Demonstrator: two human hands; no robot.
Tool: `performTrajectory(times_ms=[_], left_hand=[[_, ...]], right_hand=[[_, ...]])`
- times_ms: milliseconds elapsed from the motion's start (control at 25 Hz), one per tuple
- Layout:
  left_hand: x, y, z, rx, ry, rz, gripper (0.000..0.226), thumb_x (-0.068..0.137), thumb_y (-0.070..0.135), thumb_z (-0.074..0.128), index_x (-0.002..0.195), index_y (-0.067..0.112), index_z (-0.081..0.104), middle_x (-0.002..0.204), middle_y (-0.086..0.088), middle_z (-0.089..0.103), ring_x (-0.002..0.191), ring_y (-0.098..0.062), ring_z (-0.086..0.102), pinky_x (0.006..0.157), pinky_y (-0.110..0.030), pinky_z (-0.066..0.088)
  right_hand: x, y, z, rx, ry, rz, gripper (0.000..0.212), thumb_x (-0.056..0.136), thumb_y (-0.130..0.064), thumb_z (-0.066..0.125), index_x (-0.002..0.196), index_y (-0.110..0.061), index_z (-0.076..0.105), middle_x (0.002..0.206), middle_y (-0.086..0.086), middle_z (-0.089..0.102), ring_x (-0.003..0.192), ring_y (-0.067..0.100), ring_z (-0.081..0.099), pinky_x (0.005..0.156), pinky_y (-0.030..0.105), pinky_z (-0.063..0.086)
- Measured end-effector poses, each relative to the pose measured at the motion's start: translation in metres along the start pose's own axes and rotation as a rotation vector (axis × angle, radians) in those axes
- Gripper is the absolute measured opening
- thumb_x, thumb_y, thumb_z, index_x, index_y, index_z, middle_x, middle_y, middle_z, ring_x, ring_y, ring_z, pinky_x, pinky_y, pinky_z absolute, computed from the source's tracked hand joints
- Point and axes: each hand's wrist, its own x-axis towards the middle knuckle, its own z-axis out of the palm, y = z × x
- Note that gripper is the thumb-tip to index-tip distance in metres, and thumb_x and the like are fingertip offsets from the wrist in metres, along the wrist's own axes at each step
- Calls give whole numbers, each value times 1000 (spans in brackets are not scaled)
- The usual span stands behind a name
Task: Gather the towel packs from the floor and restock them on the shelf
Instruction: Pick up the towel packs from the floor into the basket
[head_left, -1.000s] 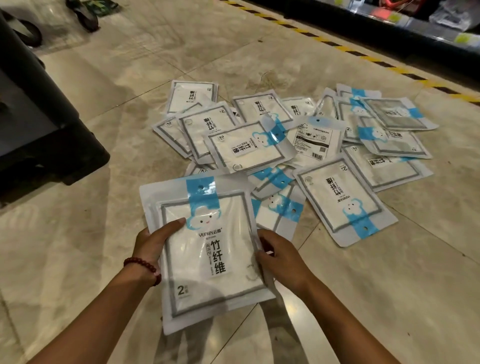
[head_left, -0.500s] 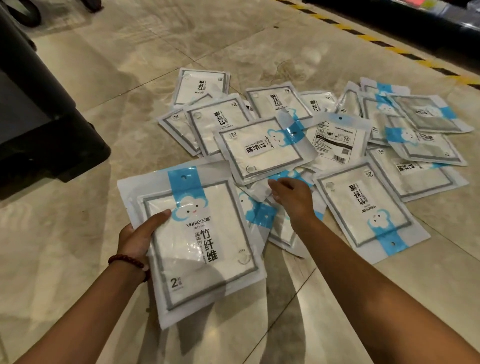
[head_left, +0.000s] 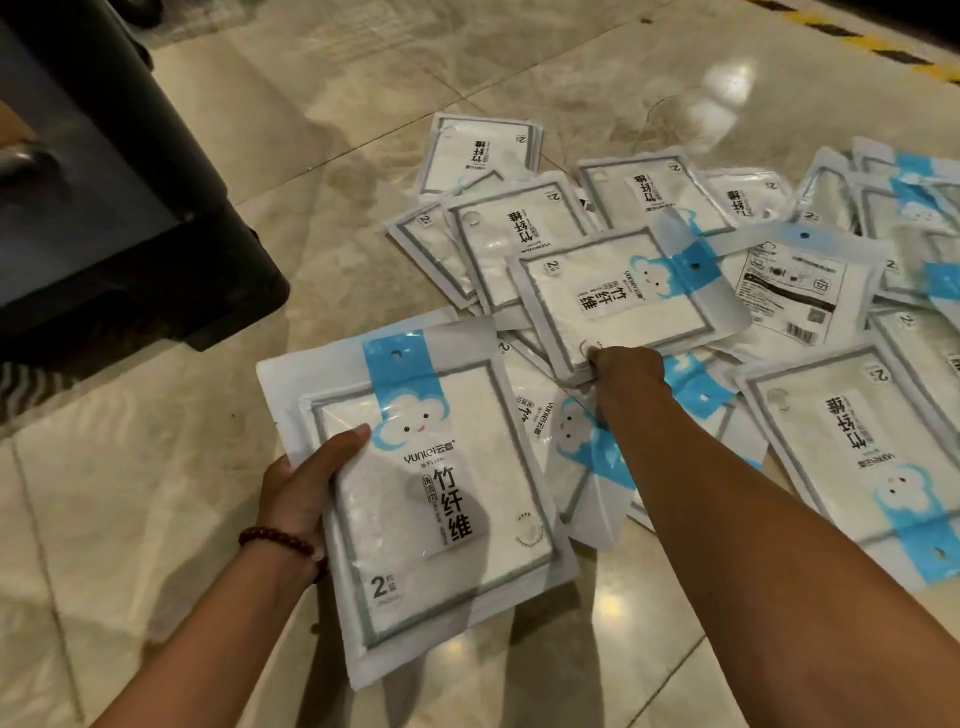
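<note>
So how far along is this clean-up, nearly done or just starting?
Early days. Done: the left hand grips a gathered pack, held above the floor. In hand: the right hand pinches the near edge of the next pack on top of the pile. Left: many scattered packs lie on the floor, and no shelf stocking shows yet.

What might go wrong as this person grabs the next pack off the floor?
The right hand pinches only a corner of the glossy white-and-blue plastic pack atop the heap, so it may slip free. The left hand grips a white plastic pack with a blue strip by one edge; it might slide onto the shiny tiled floor.
</note>
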Motion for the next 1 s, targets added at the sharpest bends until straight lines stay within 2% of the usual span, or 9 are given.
performTrajectory(times_ms=[160, 280, 360, 480, 560, 720, 840, 920, 1000], left_hand=[[1, 4, -4, -5, 1, 16, 18, 76, 12, 71, 94, 11, 68, 78, -4, 75, 69, -18, 71, 58, -29, 59], [-4, 9, -2, 20, 1, 24, 24, 74, 14, 74, 96, 10, 68, 84, -7, 75, 77, -22, 71, 66, -31, 57], [-8, 11, 0, 34, 3, 43, 28, 72, 15, 75, 99, 10, 67, 87, -8, 74, 78, -22, 72, 68, -32, 57], [-25, 24, 5, 24, -3, 80, 24, 74, 13, 74, 96, 12, 66, 86, -6, 73, 75, -18, 72, 57, -26, 57], [-43, 42, 6, 18, 8, 100, 20, 75, 12, 73, 93, 14, 66, 86, -5, 72, 70, -15, 70, 53, -23, 56], [-96, 102, -5, -12, 55, 151, 19, 74, 14, 74, 92, 14, 66, 78, -1, 72, 64, -13, 70, 50, -23, 54], [-140, 154, -20, -45, 89, 223, 17, 75, 15, 74, 89, 17, 65, 72, 0, 73, 61, -13, 70, 53, -25, 54], [-174, 190, -33, -95, 121, 279, 14, 76, 13, 72, 86, 18, 64, 64, 5, 72, 56, -10, 69, 48, -21, 53], [-207, 222, -51, -148, 162, 328, 13, 77, 12, 72, 86, 17, 65, 62, 5, 72, 56, -10, 69, 47, -22, 53]], right_hand=[[-8, 13, -2, 250, 52, -12, 49, 66, -15, 70, 112, -4, 55, 119, 16, 59, 107, 32, 58, 95, 42, 49], [-36, 41, -29, 347, 69, -180, 23, 76, -1, 64, 94, -8, 50, 106, 13, 57, 94, 25, 56, 90, 36, 49], [-52, 61, -54, 361, 66, -248, 28, 82, 1, 61, 103, -11, 47, 106, 12, 57, 93, 23, 55, 90, 39, 50], [-76, 77, -93, 349, 31, -370, 36, 87, 1, 57, 119, -13, 47, 117, 15, 57, 101, 28, 58, 90, 46, 51], [-96, 75, -124, 254, 27, -446, 39, 88, -1, 55, 125, -11, 48, 124, 14, 53, 109, 30, 55, 87, 45, 52], [-149, 47, -182, 172, -38, -626, 31, 89, 0, 53, 115, -17, 54, 112, 18, 59, 96, 37, 60, 80, 48, 53], [-190, 8, -212, 165, -160, -697, 38, 86, 6, 54, 99, -31, 55, 93, 16, 64, 73, 22, 65, 63, 36, 53], [-219, -22, -226, 204, -270, -742, 40, 86, 8, 54, 95, -31, 56, 88, 11, 63, 60, 7, 62, 56, 27, 52], [-250, -53, -232, 232, -359, -820, 39, 85, 10, 55, 94, -29, 56, 84, 9, 63, 58, 3, 60, 53, 21, 51]])
